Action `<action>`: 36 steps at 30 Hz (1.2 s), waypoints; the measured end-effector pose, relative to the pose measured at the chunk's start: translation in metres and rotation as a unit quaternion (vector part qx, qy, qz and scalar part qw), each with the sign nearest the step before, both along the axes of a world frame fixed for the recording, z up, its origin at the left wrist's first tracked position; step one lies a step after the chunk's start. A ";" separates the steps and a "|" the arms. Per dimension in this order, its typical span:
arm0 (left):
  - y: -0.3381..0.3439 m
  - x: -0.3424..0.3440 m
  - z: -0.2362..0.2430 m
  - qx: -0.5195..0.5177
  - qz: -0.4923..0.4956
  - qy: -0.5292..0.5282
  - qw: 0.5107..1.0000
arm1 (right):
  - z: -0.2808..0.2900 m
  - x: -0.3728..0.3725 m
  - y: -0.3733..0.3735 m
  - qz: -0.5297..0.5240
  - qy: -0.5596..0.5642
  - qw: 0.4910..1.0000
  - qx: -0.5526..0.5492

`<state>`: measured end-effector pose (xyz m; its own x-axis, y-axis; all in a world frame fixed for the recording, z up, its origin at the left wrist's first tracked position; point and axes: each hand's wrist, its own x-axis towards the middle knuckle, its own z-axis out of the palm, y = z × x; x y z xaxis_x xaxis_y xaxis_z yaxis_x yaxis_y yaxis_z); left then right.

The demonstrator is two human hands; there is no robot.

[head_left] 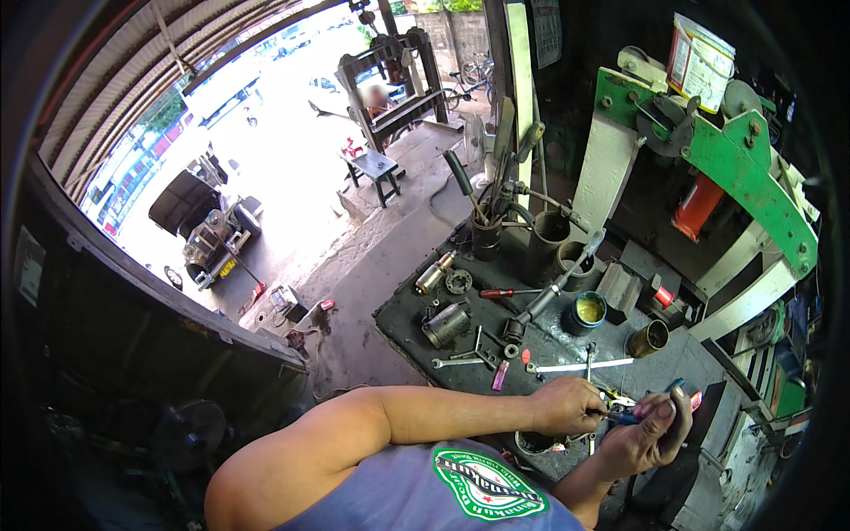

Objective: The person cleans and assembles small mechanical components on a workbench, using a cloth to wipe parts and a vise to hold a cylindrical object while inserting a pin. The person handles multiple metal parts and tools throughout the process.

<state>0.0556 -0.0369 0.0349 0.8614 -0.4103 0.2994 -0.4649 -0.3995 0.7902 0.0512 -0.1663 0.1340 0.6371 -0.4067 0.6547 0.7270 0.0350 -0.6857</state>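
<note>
My left hand is closed, its fingertips pinching something thin that I cannot make out. Right beside it, my right hand grips a blue-handled tool; its fingers hide most of it, so its exact kind does not show. Both hands meet above the near right part of the dark workbench. Below them, partly covered, lie a metal ring-shaped part and several small pieces. Close beyond the left hand are a purple lighter and a spanner.
Farther back lie a cylindrical metal housing, an armature and a red-handled screwdriver. A blue tub of yellow grease and a tin stand to the right. Behind rises a green and white press frame.
</note>
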 end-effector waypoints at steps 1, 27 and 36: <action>0.000 0.000 0.000 -0.002 0.001 0.014 1.000 | 0.000 -0.003 -0.001 0.032 0.028 0.999 -0.033; 0.004 0.001 0.003 -0.040 -0.031 0.033 0.998 | 0.009 0.040 -0.040 0.549 0.128 0.825 -0.023; 0.004 0.003 0.014 -0.071 -0.017 0.007 0.997 | 0.023 0.031 -0.044 0.439 0.164 0.880 -0.083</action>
<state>0.0585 -0.0332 0.0485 0.8521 -0.3937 0.3450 -0.4651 -0.2671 0.8440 0.0820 -0.2103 0.1573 0.8236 0.4200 0.3812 0.2325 0.3631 -0.9023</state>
